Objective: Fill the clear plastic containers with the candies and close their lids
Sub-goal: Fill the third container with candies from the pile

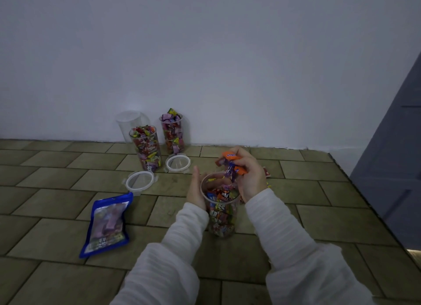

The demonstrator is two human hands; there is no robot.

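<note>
behind the held container [220, 204] stand two filled containers [148, 147] (lids [177, 163] off).

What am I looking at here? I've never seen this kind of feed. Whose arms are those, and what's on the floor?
There is one picture, from a camera worn on a person's head, looking down at their own arms in white sleeves. The left hand steadies a clear container partly filled with candies. The right hand holds wrapped candies over its mouth. On the tiled floor stand two full containers and an empty one, all open. Two lids and a blue candy bag lie nearby.
</note>
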